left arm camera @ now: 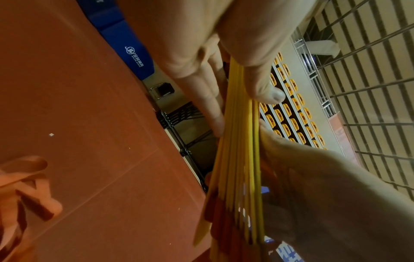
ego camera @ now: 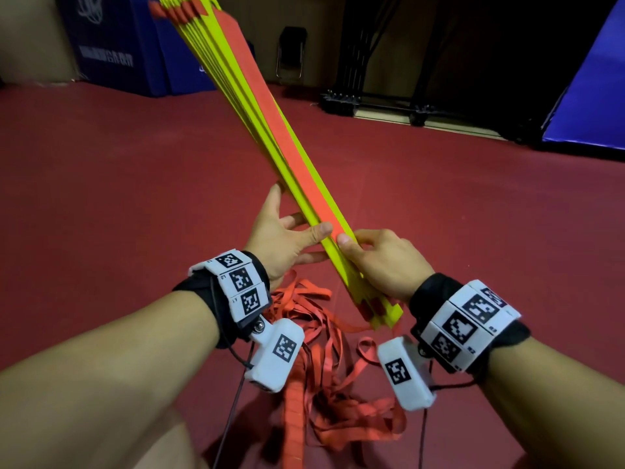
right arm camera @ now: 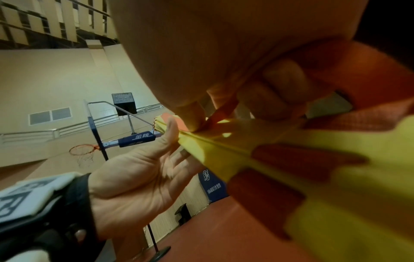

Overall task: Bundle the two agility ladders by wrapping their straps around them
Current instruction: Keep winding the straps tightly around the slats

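Observation:
A stack of yellow ladder rungs with a red strap along its top face slants from my hands up and away to the left. My right hand grips the stack near its lower end, thumb on top and fingers curled beneath. My left hand lies open against the stack's left side, fingers straight and thumb tip touching the top edge. The stack's edges run between both hands. Loose red straps hang from the rungs and lie tangled on the floor below my wrists.
The red sports floor spreads all around. Blue padded mats stand at the back left, and another blue mat is at the right. A black wheeled metal frame and a folded chair stand along the far wall.

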A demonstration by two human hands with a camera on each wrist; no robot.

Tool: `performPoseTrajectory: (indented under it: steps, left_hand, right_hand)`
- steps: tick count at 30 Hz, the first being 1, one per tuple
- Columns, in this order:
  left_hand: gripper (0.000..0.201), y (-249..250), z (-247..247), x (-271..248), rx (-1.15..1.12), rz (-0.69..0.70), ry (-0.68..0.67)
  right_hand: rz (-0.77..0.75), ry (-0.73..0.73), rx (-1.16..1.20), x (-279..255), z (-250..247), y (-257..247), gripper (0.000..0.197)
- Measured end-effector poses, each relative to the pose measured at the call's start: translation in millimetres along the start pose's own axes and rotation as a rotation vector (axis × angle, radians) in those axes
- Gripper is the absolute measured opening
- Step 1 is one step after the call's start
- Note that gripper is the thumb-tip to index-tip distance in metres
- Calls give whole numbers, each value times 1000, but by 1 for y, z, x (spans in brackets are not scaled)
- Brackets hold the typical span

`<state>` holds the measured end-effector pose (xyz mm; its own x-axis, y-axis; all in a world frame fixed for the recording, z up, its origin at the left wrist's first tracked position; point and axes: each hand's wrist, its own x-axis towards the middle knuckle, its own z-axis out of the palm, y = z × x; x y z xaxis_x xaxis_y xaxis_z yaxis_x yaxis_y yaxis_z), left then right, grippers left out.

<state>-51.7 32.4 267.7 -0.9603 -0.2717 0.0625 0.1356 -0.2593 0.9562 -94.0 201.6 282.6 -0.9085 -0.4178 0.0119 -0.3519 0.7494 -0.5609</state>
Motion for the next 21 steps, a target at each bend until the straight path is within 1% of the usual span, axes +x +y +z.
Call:
performPoseTrajectory:
  steps: [2,4,6,8,10,14,17,19,21]
  left_hand:
    - [97,1,2,0,-5,13,8]
    - [83,0,4,0,7,33,8]
    - [69,0,4,-1,33,44,27]
    - [63,-1,3,-1,41,47,51]
    - [61,0,1,0,40,52,68]
    - [60,2,-1,3,13,62,113]
    - [61,3,-1,3,15,70,140]
    - [63,3,-2,3,23,71,153]
    - [64,4,-2,3,22,77,174]
  right_hand:
    - [-10,48,-34,-2,1,-2,47]
    - [-15,91,-57,-3,2,-4,47]
    - [-17,89,-50,-4,5,-5,45]
    - [-11,78,-51,-3,8,-4,44]
    - [-1,70,-72,-2,8,-3,44]
    - [35,71,-80,3,5,3,62]
    - [59,75,-68,6,6,6,66]
    - [75,110,-80,6,5,7,65]
    - [95,174,-142,7,2,8,65]
